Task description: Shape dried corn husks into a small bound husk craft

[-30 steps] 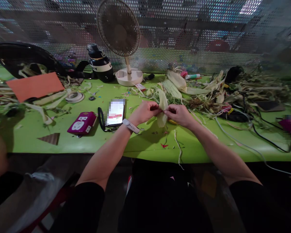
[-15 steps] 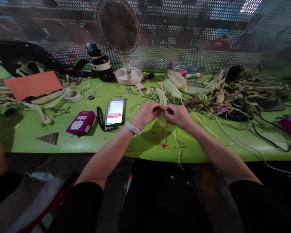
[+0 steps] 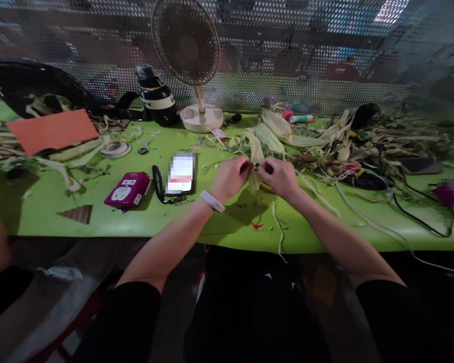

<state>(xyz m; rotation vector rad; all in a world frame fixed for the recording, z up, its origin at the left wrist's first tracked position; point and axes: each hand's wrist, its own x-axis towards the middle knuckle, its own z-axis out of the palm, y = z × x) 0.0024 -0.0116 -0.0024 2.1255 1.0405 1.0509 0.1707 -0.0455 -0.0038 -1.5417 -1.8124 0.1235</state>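
A pale strip of corn husk (image 3: 256, 148) stands between the two hands just above the table (image 3: 227, 227), right of the middle of its near edge; its waist is drawn in narrow, with one end pointing to the far edge and the other to the near edge. The left hand (image 3: 230, 176) and the right hand (image 3: 278, 175) meet it from either side, fingertips closed and gripping at that waist; whether they also pinch a thread is too small to tell. A white band (image 3: 212, 201) circles the left wrist. Something yellow (image 3: 267, 187) shows below the right hand. Toward the near edge lie a red scrap (image 3: 256, 226) and a string (image 3: 280, 229) that hangs over it. Behind the hands, toward the far edge, are more husks (image 3: 274, 128) and a glue stick (image 3: 301, 118), with a heap of dry leaves (image 3: 404, 133) stretching toward the far right corner. Left of the hands lie a phone (image 3: 180, 171) and a purple box (image 3: 128, 190). Along the far edge stand a fan (image 3: 202, 118) and a dark bottle (image 3: 159, 103); an orange card (image 3: 55, 132) rests toward the far left corner.
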